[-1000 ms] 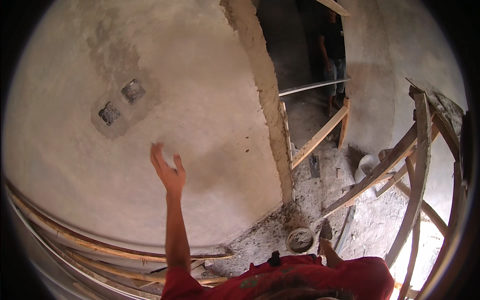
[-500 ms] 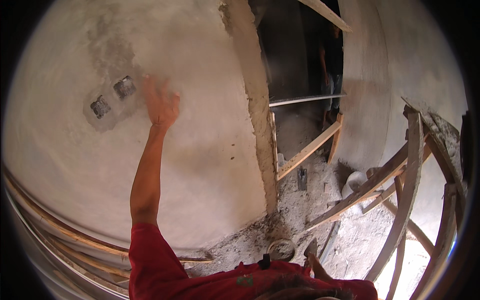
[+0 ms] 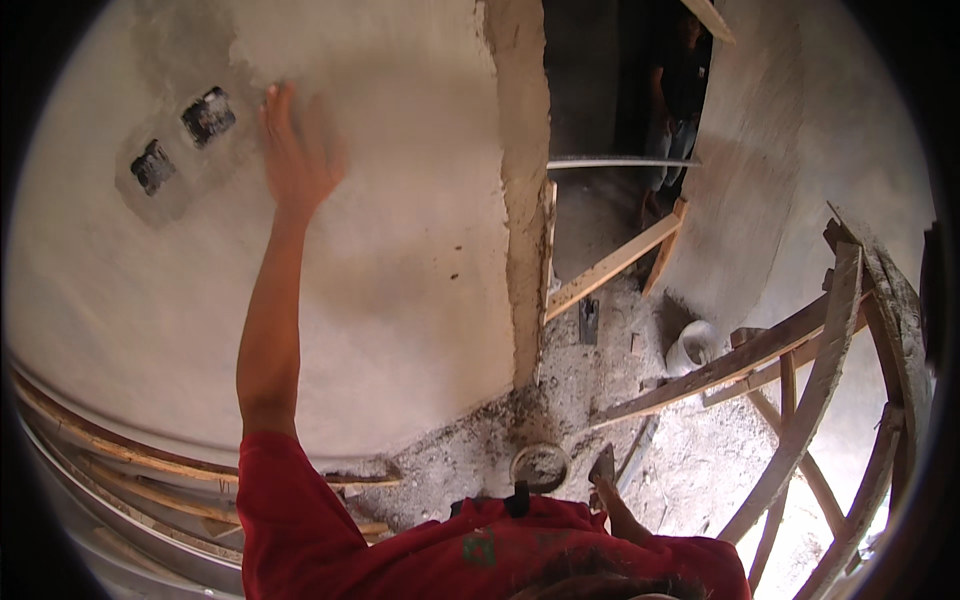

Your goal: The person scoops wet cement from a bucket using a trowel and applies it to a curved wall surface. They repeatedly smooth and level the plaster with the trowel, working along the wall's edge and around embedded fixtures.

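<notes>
My left hand (image 3: 300,155) reaches up to the pale plastered wall (image 3: 400,250), fingers stretched out and partly blurred, holding nothing. It is just right of two dark recessed boxes, an upper box (image 3: 208,117) and a lower box (image 3: 152,167), with a damp grey patch of plaster around them. Down by my right side, my right hand (image 3: 602,490) is closed on what looks like a small trowel (image 3: 603,464), its grey blade pointing up. My body hides part of that hand and the handle. A round bucket (image 3: 540,468) stands on the floor in front of me.
Wooden scaffold poles (image 3: 830,350) cross at the right. A plank (image 3: 615,260) and a pale bar (image 3: 620,162) span the doorway, where a person (image 3: 680,100) stands. A white bucket (image 3: 690,347) sits on the rubble-strewn floor. Long boards (image 3: 130,437) lie at lower left.
The view has shifted, so wall and doorway sit higher in it. My left hand has slid slightly right, away from the boxes. My right hand still holds the trowel.
</notes>
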{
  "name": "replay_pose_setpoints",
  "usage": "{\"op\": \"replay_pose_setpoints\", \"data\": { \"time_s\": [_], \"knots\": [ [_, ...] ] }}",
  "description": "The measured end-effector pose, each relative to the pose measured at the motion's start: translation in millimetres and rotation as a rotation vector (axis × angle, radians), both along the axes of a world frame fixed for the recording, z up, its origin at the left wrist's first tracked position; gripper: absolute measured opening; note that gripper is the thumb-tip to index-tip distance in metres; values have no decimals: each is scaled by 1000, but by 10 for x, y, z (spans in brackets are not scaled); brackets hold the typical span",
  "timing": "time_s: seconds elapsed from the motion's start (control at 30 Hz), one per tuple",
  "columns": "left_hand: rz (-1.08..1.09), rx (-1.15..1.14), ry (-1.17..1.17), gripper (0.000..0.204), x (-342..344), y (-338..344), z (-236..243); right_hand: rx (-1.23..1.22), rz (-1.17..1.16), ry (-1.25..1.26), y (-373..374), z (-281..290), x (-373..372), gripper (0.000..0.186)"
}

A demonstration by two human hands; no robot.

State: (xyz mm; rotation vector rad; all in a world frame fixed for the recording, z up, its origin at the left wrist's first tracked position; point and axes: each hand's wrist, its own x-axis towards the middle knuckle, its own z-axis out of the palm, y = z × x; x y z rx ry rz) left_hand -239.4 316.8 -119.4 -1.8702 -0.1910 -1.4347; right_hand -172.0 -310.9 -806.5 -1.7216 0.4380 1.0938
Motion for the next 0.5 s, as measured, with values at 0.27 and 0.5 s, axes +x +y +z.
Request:
{"op": "replay_pose_setpoints", "data": {
  "time_s": [0.27,0.5],
  "knots": [
    [-35,62,8,57,34,68,75,-125,114,39,329,-409,-3,41],
    [135,290,125,60,-185,992,16,194,210,-394,-119,-1554,-287,49]
  ]
}}
